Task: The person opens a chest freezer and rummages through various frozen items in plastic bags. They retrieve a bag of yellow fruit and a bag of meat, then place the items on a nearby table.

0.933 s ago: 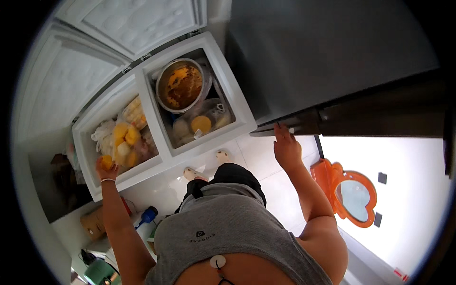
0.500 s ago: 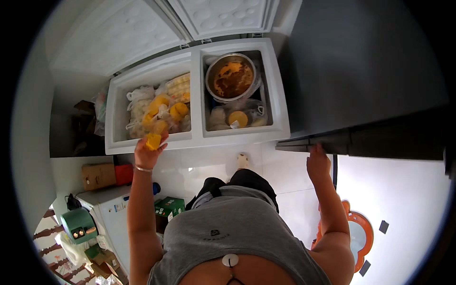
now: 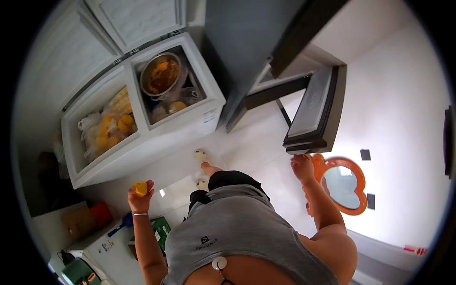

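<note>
Holding a yellow chunk [image 3: 140,188] in the left hand [image 3: 139,202], just in front of the open chest freezer [image 3: 190,124]. Farther right, with curled right hand [image 3: 304,168], touching the near end of an open dark door [image 3: 332,104]; cannot tell whether gripping.

On my feed I count two hands [image 3: 139,201], one yellow chunk [image 3: 139,189] at lower left, one chest freezer [image 3: 194,124] with two raised lids [image 3: 137,21] and one metal pot [image 3: 145,78] at upper left, one open fridge door [image 3: 311,107] and one orange-framed mirror [image 3: 343,187] right of centre, two shoes [image 3: 202,156] mid-frame.
</note>
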Action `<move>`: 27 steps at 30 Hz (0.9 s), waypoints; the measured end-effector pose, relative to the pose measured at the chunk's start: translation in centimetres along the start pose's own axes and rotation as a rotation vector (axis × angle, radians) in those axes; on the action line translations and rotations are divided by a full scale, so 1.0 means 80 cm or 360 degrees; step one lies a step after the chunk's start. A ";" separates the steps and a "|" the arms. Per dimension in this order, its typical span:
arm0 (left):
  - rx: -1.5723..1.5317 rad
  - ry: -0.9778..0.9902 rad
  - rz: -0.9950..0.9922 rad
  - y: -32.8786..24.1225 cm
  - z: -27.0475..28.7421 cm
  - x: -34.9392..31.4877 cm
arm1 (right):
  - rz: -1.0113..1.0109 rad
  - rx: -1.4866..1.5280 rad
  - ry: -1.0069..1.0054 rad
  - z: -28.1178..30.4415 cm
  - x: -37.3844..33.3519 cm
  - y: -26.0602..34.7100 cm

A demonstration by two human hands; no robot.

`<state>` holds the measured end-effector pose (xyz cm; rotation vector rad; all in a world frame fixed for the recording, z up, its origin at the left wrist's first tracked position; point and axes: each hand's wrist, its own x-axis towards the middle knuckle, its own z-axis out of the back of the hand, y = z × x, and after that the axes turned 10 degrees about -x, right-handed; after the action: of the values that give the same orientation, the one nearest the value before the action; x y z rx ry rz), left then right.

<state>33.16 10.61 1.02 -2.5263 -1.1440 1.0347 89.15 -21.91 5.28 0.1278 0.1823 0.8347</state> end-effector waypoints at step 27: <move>-0.0141 0.1041 0.0817 0.506 -0.559 0.226 | -0.1169 0.2643 -0.1897 0.098 0.069 -0.608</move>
<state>95.00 0.87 7.65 -2.9492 -0.3766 0.1621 129.65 -50.45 3.39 1.9286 -0.2553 -0.4102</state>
